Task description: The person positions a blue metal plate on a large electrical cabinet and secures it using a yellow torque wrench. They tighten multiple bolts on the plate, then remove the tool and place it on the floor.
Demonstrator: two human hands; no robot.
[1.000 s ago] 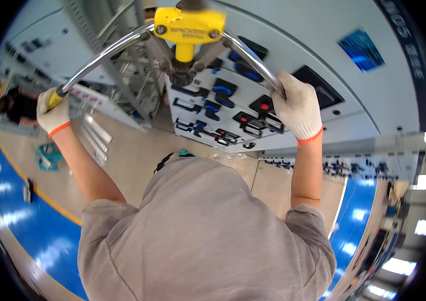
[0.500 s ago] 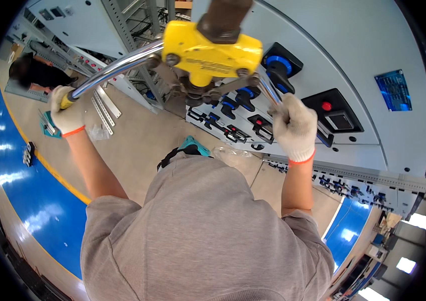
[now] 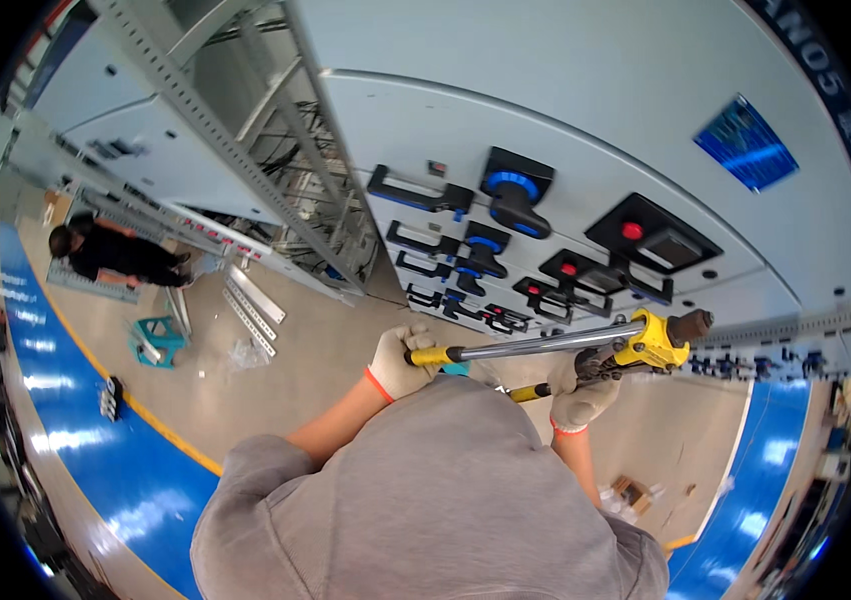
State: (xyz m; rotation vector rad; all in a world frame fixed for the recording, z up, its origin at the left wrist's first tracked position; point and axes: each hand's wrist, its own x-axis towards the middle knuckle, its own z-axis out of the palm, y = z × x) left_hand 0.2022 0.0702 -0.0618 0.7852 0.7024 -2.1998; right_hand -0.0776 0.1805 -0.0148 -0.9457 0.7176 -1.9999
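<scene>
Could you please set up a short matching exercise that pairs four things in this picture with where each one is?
Things:
1. left hand in a white work glove
2. right hand in a white work glove
3. yellow head of the long-handled tool
4. small teal stool

Places:
A. on the beige floor, far left
B. on the upper handle's yellow grip
C. at the tool's far end, toward the grey panel of black switches
D. on the lower handle, under the tool's head

Pairs: 1-B, 2-D, 3-C, 4-A
</scene>
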